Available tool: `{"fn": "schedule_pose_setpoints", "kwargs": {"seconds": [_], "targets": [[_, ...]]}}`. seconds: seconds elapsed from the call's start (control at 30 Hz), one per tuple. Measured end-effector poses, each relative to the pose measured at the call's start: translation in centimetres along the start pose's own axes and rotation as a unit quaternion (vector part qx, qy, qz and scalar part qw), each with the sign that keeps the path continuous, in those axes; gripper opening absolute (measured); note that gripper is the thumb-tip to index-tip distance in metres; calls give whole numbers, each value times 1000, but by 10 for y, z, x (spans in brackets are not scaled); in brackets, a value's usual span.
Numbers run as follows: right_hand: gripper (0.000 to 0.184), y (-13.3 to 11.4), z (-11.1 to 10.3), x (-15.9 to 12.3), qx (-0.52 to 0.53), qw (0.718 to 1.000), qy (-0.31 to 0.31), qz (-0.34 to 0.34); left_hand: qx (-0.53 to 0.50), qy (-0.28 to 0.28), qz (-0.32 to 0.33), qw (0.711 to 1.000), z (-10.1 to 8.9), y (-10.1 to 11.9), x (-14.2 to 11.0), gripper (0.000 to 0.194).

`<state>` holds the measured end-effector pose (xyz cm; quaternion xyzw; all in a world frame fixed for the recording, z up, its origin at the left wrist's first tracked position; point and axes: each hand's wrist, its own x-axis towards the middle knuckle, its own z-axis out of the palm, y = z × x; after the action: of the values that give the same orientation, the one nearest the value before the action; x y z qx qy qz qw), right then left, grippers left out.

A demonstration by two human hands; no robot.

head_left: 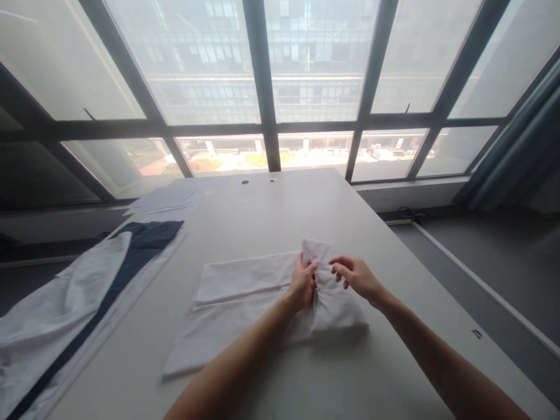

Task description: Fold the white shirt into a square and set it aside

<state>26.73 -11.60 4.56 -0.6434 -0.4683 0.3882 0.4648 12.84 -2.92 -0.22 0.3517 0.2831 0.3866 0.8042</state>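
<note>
A white cloth [238, 297] lies flat on the grey table [306, 216], its right end folded over into a thick wad [335, 306]. My left hand [303, 283] presses on the fold's edge with its fingers curled into the fabric. My right hand [355, 275] hovers just right of it over the folded wad, fingers bent and partly apart, with nothing visibly in them.
A white and dark blue cloth [83, 291] is spread along the table's left side and hangs off it. Large windows [262, 87] stand behind the table. Blue curtains [520, 146] hang at the right. Two small holes [245, 182] mark the far table end.
</note>
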Motion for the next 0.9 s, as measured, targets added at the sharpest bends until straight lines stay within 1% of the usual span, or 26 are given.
{"fn": "schedule_pose_setpoints", "kwargs": {"seconds": [0.03, 0.07, 0.1, 0.13, 0.17, 0.23, 0.3, 0.33, 0.37, 0.4, 0.43, 0.47, 0.53, 0.57, 0.6, 0.63, 0.7, 0.77, 0.83, 0.9], "targets": [[34, 9, -7, 6, -16, 997, 70, -15, 2, -2, 1, 1000, 0, -1, 1, 68], [34, 19, -14, 13, -33, 991, 124, -28, 8, 1, 2, 1000, 0, -3, 1, 65], [35, 28, -20, 19, -49, 985, 159, -38, 17, 10, 3, 1000, 1, -3, 2, 61], [36, 37, -25, 25, -61, 981, 179, -48, 28, 22, 1, 999, 2, -3, 1, 57], [37, 45, -28, 30, -73, 977, 190, -59, 42, 32, -7, 999, 3, -3, 1, 54], [41, 55, -29, 40, -93, 974, 187, -83, 79, 37, -28, 996, 4, 1, 0, 52], [46, 61, -23, 49, -112, 974, 163, -113, 134, 13, -37, 990, 3, 8, -1, 52], [48, 62, -18, 54, -124, 973, 145, -126, 171, -6, -28, 985, 1, 12, 0, 54], [50, 62, -13, 59, -140, 973, 125, -135, 219, -21, -5, 975, -1, 17, 1, 56], [52, 62, -8, 63, -160, 972, 104, -137, 278, -24, 34, 960, -3, 23, 2, 59], [54, 61, -3, 66, -189, 969, 82, -132, 343, -16, 88, 935, -6, 28, 4, 63], [56, 61, 2, 68, -222, 965, 61, -124, 410, 2, 149, 900, -8, 33, 6, 66], [58, 60, 10, 68, -279, 953, 25, -111, 522, 37, 262, 811, -13, 42, 9, 69], [59, 60, 14, 66, -304, 946, 11, -110, 565, 39, 298, 768, -15, 45, 10, 67], [59, 59, 16, 64, -328, 938, -2, -112, 601, 27, 319, 733, -16, 46, 11, 64], [59, 59, 18, 62, -350, 930, -14, -115, 633, 2, 326, 702, -18, 46, 12, 62], [59, 58, 20, 59, -392, 911, -33, -119, 688, -61, 314, 651, -21, 41, 13, 59], [58, 54, 19, 57, -410, 903, -44, -119, 732, -112, 280, 611, -25, 32, 14, 55], [56, 50, 18, 53, -397, 910, -35, -112, 761, -129, 242, 588, -30, 23, 15, 51], [55, 46, 17, 42, -386, 916, -18, -107, 773, -127, 217, 583, -35, 17, 16, 51]]}}
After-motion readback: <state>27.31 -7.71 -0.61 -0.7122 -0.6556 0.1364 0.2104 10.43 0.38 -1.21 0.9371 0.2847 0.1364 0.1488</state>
